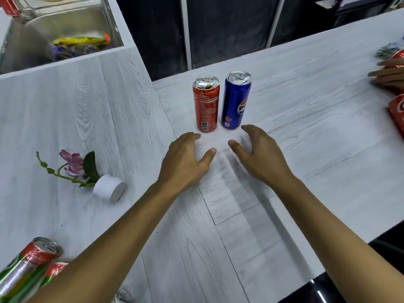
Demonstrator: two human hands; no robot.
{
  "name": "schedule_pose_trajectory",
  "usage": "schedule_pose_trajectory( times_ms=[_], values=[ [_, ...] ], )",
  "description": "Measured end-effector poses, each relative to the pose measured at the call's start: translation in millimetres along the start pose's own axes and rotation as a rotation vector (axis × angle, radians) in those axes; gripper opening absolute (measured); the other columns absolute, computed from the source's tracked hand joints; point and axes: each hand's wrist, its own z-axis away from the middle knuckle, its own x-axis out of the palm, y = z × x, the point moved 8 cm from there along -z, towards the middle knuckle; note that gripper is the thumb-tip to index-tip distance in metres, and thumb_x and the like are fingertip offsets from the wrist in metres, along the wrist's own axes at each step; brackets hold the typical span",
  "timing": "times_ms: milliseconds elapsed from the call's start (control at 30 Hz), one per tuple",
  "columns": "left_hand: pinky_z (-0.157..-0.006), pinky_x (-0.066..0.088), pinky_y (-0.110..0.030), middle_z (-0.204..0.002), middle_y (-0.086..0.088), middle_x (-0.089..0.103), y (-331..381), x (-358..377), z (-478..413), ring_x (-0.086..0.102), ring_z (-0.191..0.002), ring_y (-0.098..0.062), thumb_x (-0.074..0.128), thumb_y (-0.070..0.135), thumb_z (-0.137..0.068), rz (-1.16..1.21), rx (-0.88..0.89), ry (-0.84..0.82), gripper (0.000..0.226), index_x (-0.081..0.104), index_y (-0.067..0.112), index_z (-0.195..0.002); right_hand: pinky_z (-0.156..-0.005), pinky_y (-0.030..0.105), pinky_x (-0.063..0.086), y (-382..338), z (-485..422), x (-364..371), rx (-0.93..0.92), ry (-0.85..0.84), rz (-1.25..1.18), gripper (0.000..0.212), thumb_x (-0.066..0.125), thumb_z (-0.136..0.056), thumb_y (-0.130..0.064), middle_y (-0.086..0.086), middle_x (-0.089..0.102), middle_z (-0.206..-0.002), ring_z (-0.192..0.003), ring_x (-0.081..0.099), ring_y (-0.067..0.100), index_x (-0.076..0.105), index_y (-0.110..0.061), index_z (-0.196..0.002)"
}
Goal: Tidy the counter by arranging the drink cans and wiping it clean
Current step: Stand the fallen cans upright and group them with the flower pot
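A red Coke can [206, 106] and a blue Pepsi can [235, 101] stand upright side by side on the white wood-grain counter [306, 132]. My left hand [185, 158] hovers just in front of the red can, fingers apart, holding nothing. My right hand [260, 152] is in front of the blue can, also spread and empty. Neither hand touches a can. Two green-and-red cans [32, 265] lie on their sides at the near left corner. More red cans [397, 112] lie at the right edge.
A white pot with a pink artificial flower [96, 180] lies tipped over on the left. A steel sink [54, 33] with colourful wrappers sits at the back left. Another person's hand [389, 75] rests on a red can at the far right.
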Motion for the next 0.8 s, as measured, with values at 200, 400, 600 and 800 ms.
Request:
schedule_pose_trajectory(
  times_ms=[200, 400, 600, 800],
  values=[
    [-0.116, 0.037, -0.04, -0.161, 0.008, 0.037, -4, -11, 32, 0.036, -0.148, -0.018, 0.051, 0.062, -0.096, -0.085, 0.088, -0.066, 0.063, 0.041, 0.031, -0.15, -0.118, 0.039, 0.031, -25, 39, 6, -0.092, -0.059, 0.141, 0.069, 0.044, -0.099, -0.062, 0.0, 0.03, -0.165, -0.151, 0.029, 0.02, 0.035, -0.024, -0.156],
    [-0.122, 0.021, -0.036, -0.163, 0.01, 0.034, -17, -39, 75, 0.03, -0.15, -0.014, 0.05, 0.057, -0.099, -0.128, 0.162, -0.05, 0.058, 0.039, 0.033, -0.152, -0.121, 0.039, 0.024, -63, 81, 13, -0.185, -0.081, 0.211, 0.068, 0.045, -0.101, -0.059, 0.0, 0.027, -0.166, -0.153, 0.023, 0.019, 0.033, -0.023, -0.157],
    [-0.123, 0.026, -0.037, -0.16, 0.011, 0.038, -42, -76, 126, 0.032, -0.147, -0.01, 0.051, 0.052, -0.1, -0.093, 0.195, -0.005, 0.055, 0.042, 0.032, -0.15, -0.122, 0.04, 0.026, -106, 125, 26, -0.231, -0.082, 0.202, 0.066, 0.046, -0.101, -0.055, 0.001, 0.032, -0.164, -0.151, 0.027, 0.019, 0.036, -0.021, -0.156],
    [-0.12, 0.029, -0.035, -0.16, 0.01, 0.038, -76, -111, 184, 0.031, -0.148, -0.011, 0.05, 0.051, -0.1, -0.061, 0.207, 0.026, 0.055, 0.041, 0.031, -0.151, -0.117, 0.033, 0.029, -152, 180, 46, -0.244, -0.066, 0.212, 0.064, 0.045, -0.102, -0.057, -0.001, 0.035, -0.163, -0.149, 0.032, 0.017, 0.035, -0.023, -0.156]
  ],
)
